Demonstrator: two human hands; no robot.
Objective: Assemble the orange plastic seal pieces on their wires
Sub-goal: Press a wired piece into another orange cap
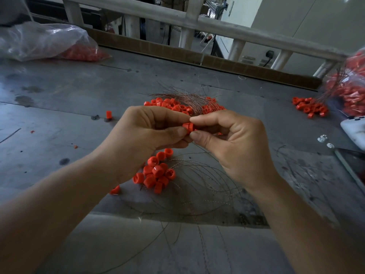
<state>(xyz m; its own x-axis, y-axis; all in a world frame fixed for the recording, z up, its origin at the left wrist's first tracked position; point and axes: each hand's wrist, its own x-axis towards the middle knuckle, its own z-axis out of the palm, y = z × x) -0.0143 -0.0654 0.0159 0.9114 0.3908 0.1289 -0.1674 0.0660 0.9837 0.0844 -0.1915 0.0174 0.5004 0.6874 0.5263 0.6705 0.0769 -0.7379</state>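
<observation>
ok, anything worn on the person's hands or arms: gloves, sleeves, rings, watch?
Nothing visible. Left hand and right hand are bare: no gloves, rings or tape. Left forearm and right forearm are uncovered to the frame edge: no sleeves, watch or wristband.

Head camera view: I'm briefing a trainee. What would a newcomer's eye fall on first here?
At centre, the left hand and right hand pinch one orange seal piece together. Below them a heap of seal pieces lies among looping wires; a clear plastic bag of more sits far left.
</observation>
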